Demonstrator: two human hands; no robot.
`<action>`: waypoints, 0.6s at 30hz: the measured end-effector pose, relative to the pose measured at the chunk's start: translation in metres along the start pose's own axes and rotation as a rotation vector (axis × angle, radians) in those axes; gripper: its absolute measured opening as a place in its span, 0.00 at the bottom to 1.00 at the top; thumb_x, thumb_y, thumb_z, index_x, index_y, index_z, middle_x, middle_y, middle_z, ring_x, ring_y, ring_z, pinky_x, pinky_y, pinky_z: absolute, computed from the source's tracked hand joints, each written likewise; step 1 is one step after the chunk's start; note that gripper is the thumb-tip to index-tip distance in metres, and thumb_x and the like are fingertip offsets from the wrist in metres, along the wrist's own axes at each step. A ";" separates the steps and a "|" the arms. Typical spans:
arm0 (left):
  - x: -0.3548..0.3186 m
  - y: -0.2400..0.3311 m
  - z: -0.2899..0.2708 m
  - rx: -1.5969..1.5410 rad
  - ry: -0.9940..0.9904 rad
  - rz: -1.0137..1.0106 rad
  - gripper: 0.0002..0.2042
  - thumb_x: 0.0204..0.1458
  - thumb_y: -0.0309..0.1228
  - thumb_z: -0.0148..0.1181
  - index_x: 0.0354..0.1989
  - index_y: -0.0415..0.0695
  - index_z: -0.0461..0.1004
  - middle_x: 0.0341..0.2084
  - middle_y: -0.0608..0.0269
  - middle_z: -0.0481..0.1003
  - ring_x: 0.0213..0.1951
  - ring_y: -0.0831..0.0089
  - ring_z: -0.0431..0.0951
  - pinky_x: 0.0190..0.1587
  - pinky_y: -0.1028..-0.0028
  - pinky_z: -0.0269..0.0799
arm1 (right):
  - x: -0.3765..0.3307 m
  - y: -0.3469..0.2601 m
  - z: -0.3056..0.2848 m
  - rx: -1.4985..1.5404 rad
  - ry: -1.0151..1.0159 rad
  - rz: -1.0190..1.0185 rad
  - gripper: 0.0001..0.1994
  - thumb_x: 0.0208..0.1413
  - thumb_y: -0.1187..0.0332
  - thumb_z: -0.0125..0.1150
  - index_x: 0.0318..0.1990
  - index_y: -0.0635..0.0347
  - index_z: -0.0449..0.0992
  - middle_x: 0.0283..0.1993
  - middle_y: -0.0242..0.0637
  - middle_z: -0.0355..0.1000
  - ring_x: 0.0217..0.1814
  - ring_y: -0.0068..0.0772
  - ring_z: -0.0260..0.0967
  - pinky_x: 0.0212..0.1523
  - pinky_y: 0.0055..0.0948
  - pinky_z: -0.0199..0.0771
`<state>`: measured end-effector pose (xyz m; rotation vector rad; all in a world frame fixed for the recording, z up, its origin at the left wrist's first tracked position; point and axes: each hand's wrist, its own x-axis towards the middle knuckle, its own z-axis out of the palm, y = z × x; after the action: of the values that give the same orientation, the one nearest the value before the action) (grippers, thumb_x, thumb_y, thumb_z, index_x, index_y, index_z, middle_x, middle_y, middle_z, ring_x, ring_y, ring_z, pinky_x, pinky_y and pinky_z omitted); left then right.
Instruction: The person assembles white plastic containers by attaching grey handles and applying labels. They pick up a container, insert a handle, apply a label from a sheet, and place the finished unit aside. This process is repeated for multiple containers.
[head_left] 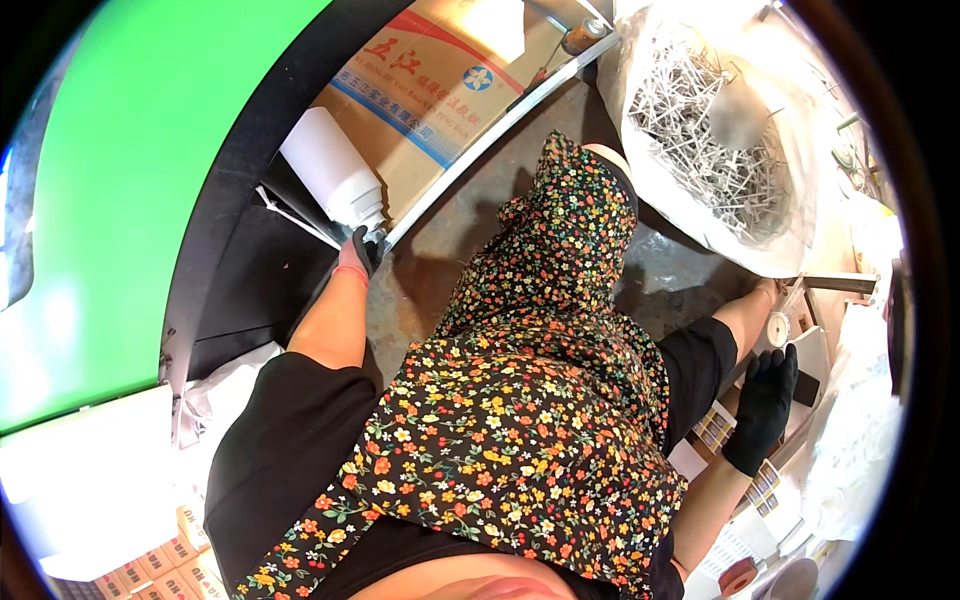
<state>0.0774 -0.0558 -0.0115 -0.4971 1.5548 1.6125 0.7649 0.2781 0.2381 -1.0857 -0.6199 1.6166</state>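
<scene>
My left hand (359, 255), in a dark glove with a pink band at the wrist, is at the narrow end of a white bottle-shaped container (330, 165). Its fingers look curled there; what they hold, if anything, is hidden. The container leans at a slant against a brown cardboard carton (440, 90), beside a pale metal edge (500, 128). On the other side, my right hand (763, 410) wears a black glove. Its fingers stretch upward beside a small pale round dial-like part (777, 328), with nothing visible in them.
A white sack (640, 185) full of thin metal pieces (700, 135) stands at the far right. A curved black rim (225, 190) borders a bright green surface (150, 180) on the left. Small orange-and-white boxes (165, 565) sit lower left. A wooden bar (838, 283) is at right.
</scene>
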 end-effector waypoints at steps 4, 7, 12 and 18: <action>0.021 0.031 0.037 -0.605 0.034 -0.315 0.19 0.55 0.34 0.54 0.56 0.48 0.66 0.51 0.52 0.70 0.54 0.59 0.69 0.51 0.65 0.73 | -0.007 -0.011 -0.021 0.059 -0.336 0.011 0.18 0.65 0.66 0.47 0.60 0.60 0.67 0.53 0.37 0.72 0.54 0.33 0.69 0.56 0.34 0.67; 0.047 0.065 0.041 -0.696 -0.011 -0.386 0.20 0.56 0.36 0.52 0.58 0.50 0.67 0.54 0.54 0.68 0.56 0.61 0.68 0.53 0.64 0.71 | -0.027 0.010 0.013 0.074 -0.171 -0.038 0.18 0.65 0.67 0.47 0.60 0.61 0.67 0.52 0.37 0.72 0.53 0.32 0.69 0.55 0.33 0.68; 0.010 0.071 0.065 -0.604 -0.018 -0.125 0.19 0.55 0.36 0.53 0.56 0.49 0.67 0.50 0.56 0.69 0.52 0.62 0.68 0.52 0.64 0.71 | -0.008 0.028 -0.014 0.234 -0.105 -0.026 0.14 0.63 0.67 0.52 0.54 0.57 0.71 0.44 0.35 0.74 0.48 0.31 0.71 0.52 0.33 0.70; 0.005 0.077 0.093 -0.606 -0.080 -0.038 0.18 0.55 0.36 0.54 0.54 0.47 0.68 0.45 0.58 0.70 0.48 0.63 0.70 0.50 0.65 0.71 | -0.029 0.032 0.010 0.235 -0.129 0.006 0.14 0.63 0.67 0.53 0.55 0.56 0.70 0.40 0.31 0.73 0.44 0.28 0.70 0.47 0.28 0.70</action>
<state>0.0383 0.0423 0.0479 -0.7626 0.9708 2.0409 0.7419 0.2420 0.2263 -0.8169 -0.4958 1.7258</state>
